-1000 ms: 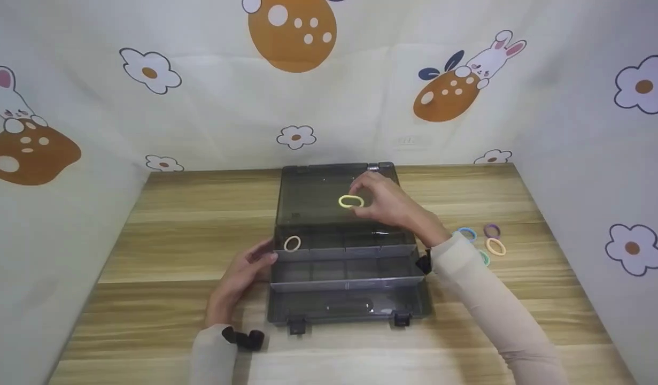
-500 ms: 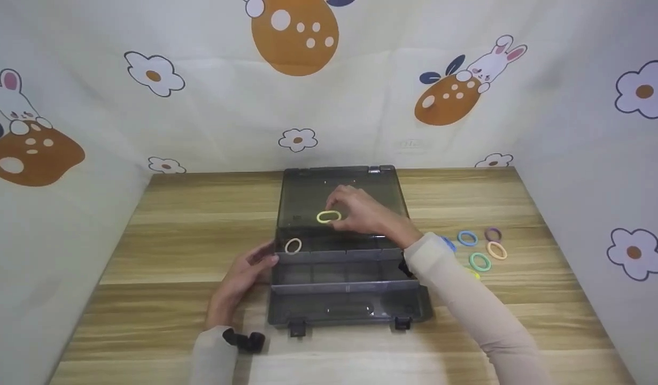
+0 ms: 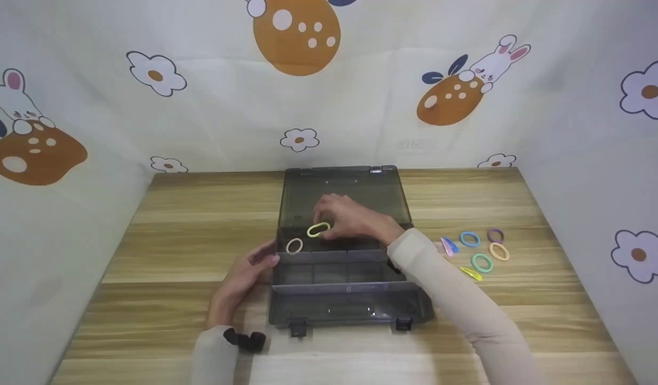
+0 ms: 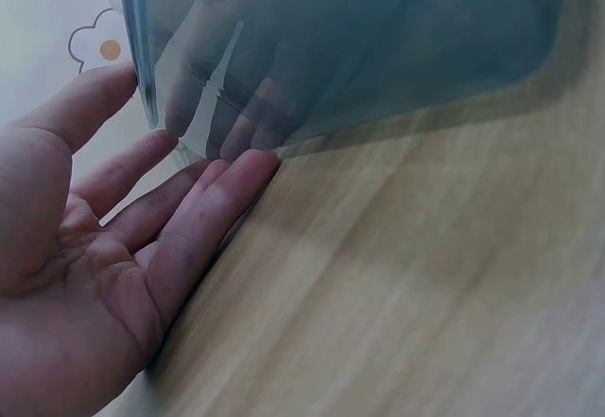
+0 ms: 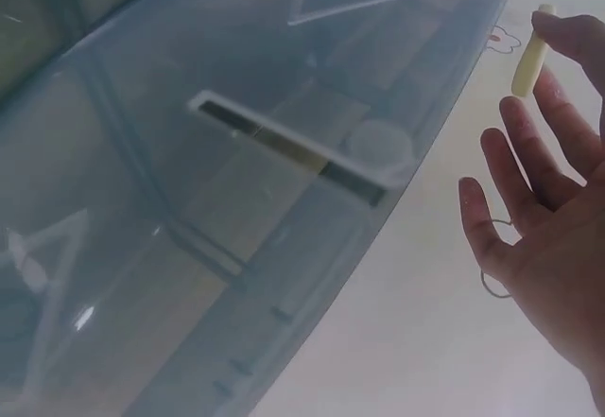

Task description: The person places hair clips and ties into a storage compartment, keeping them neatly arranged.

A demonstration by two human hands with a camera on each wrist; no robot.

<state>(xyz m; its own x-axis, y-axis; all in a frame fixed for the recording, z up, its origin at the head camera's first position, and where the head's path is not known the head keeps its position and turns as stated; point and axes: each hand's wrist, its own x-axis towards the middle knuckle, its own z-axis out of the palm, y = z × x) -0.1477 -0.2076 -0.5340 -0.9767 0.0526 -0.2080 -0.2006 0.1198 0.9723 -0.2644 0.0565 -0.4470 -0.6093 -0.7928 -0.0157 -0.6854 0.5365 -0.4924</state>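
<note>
A see-through dark plastic organizer box with dividers stands mid-table, its lid laid back toward the wall. My right hand pinches a yellow hair tie between thumb and fingertips, over the box's back row. In the right wrist view that hair tie shows edge-on, the other fingers spread apart. A beige hair tie is in the back left compartment. My left hand touches the box's left side; in the left wrist view its extended fingers meet the clear wall.
Right of the box lie blue, purple, orange and green hair ties. Near them are pink and blue hair clips and a yellow hair clip. Two latches stick out at the box's front. Patterned cloth walls surround the table.
My right hand has moved left and toward me with the yellow hair tie, from over the lid to the back row. The hair clips have come into sight. My left hand stays put.
</note>
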